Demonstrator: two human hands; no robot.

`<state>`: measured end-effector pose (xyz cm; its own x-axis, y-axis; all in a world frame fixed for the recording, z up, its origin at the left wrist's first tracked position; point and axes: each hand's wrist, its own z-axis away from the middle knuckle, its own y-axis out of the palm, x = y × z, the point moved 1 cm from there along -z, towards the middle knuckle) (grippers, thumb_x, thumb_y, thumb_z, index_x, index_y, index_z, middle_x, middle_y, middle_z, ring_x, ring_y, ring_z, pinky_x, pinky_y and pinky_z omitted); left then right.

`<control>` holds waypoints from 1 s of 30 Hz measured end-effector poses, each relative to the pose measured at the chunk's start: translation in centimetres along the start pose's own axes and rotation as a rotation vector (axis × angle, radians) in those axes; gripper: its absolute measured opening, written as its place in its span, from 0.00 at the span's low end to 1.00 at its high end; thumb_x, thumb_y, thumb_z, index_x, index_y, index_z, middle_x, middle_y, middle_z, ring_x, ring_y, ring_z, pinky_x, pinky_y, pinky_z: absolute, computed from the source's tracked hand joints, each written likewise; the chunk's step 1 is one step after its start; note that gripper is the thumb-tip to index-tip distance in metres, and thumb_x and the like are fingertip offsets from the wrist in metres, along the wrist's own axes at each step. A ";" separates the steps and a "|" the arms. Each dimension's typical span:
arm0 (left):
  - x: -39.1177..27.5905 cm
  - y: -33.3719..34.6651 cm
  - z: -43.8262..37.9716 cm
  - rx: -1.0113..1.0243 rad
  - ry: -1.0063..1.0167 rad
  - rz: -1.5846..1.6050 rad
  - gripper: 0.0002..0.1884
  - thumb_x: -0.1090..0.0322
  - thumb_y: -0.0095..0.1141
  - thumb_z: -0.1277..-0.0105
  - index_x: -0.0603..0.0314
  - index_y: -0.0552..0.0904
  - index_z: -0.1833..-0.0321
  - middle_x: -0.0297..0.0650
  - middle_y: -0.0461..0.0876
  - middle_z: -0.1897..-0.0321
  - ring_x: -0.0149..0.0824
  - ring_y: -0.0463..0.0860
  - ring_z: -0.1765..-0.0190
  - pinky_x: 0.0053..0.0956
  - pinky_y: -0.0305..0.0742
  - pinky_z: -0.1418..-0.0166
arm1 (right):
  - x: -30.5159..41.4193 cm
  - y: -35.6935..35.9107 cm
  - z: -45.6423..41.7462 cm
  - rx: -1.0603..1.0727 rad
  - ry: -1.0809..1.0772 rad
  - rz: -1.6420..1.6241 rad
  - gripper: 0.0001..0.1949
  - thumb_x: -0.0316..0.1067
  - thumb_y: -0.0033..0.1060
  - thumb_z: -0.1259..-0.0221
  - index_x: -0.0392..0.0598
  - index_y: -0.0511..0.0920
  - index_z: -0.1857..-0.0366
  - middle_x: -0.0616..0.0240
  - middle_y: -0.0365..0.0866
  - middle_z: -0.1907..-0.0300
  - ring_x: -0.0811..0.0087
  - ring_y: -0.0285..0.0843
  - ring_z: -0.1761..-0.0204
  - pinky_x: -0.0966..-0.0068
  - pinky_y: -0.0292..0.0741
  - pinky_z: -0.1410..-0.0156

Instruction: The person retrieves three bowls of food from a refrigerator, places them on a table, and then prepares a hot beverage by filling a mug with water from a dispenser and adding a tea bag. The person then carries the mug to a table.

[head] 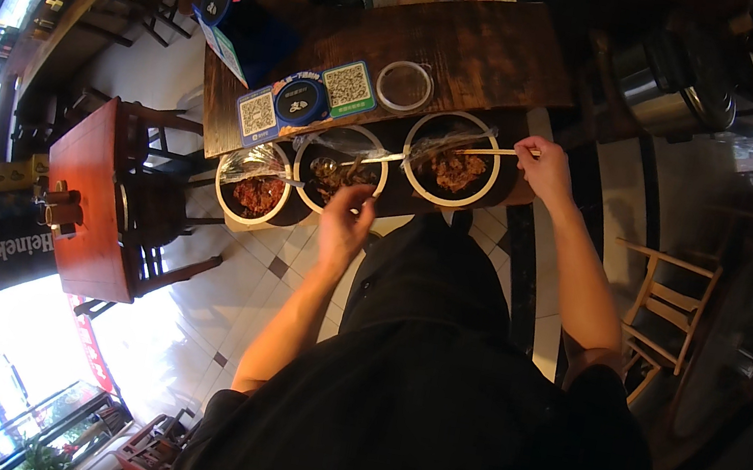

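Note:
My right hand (544, 170) grips thin pale sticks, apparently wooden chopsticks (498, 153), whose far ends reach into the right round tub (492, 183). Brownish food (456, 171) lies in that tub, under partly drawn-back clear plastic film (448, 141). Over the near rim of the middle tub (298, 177) hovers my left hand (345, 230), fingers loosely bent, with nothing visible in it. Dark, stringy food and a spoon (323, 165) are inside the middle tub. Reddish food (257, 196) fills part of the left tub (219, 194), half covered with film (255, 162).
Beyond the tubs runs a dark wooden counter (483, 44) carrying payment-code signs (302, 101) and a round clear lid (404, 86). A reddish table (87, 201) with dark chairs stands left. Wooden chair (668, 299) and large metal pot (670, 90) are at right.

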<state>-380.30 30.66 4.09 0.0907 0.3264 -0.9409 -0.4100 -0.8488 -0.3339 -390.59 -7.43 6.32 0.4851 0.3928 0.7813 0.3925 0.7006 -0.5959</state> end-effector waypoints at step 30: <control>14.7 7.6 7.3 0.242 -0.387 -0.177 0.16 0.58 0.61 0.26 0.61 0.89 0.45 0.49 0.93 0.52 0.51 0.92 0.50 0.45 0.86 0.43 | -40.7 0.9 33.3 0.274 0.996 0.062 0.16 0.47 0.61 0.19 0.44 0.83 0.46 0.61 0.89 0.69 0.62 0.89 0.67 0.56 0.82 0.62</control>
<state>-388.74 32.04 -11.84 -0.1474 0.6267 -0.7652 -0.6220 -0.6602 -0.4209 -435.99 -2.95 -19.78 0.9741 -0.1511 0.1684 0.2140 0.8566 -0.4695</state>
